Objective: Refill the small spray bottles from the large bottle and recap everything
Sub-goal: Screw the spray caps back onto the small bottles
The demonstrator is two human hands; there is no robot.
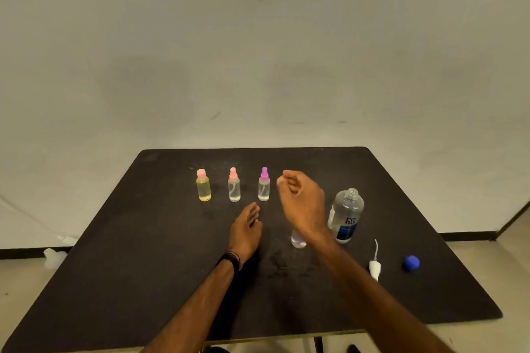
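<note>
Three small bottles stand in a row at the back of the black table (143, 238): a yellow-filled one with a pink cap (203, 186), a clear one with a pink spray top (234, 186) and a clear one with a purple spray top (264, 185). A fourth small clear bottle (298, 241) stands uncapped, half hidden under my right wrist. The large bottle (345, 215) stands open to its right. My right hand (301, 198) hovers above the table, fingertips pinching a small pale clear cap (279, 180). My left hand (246, 226) rests on the table with straight fingers, holding nothing.
A white spray head with its tube (375, 265) lies on the table at the right, and a blue cap (411, 263) lies further right near the edge. A grey wall rises behind the table. Floor shows on both sides.
</note>
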